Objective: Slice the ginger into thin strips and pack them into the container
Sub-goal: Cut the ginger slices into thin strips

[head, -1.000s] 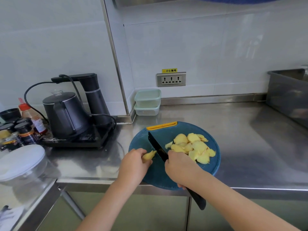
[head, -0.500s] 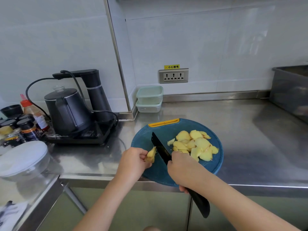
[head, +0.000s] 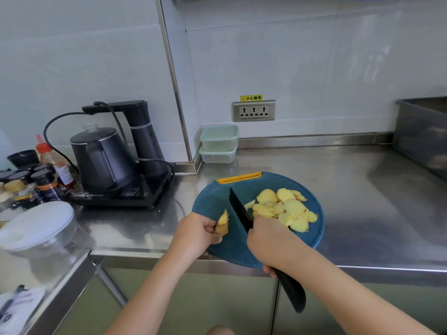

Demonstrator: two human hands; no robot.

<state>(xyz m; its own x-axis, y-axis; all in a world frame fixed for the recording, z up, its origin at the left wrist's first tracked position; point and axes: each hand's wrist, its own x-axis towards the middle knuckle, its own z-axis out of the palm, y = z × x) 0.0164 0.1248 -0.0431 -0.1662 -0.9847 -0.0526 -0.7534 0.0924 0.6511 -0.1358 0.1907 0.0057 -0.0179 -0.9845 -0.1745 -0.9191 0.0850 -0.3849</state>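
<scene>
Your left hand (head: pixel 196 232) pinches a pale yellow, wedge-shaped ginger stub (head: pixel 222 223), brownish at its lower end, over the left side of the round dark-teal plastic cutting board (head: pixel 215 201). Your right hand (head: pixel 268 240) grips the black knife (head: pixel 238 210), its blade just beside the stub. Thin, irregular yellow ginger slices (head: pixel 284 209) lie heaped on the board's right half. Two stacked pale green plastic containers (head: pixel 219 139) stand against the wall.

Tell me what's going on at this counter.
A person is slicing ginger on a round dark-blue cutting board on the stainless-steel counter. The left hand pinches a small yellow ginger stub, while the right hand grips a black knife whose blade sits just right of the stub. A pile of pale yellow ginger slices lies on the board right of the blade. Two stacked pale-green plastic containers stand by the back wall, untouched. Only slices so far, no strips.
</scene>
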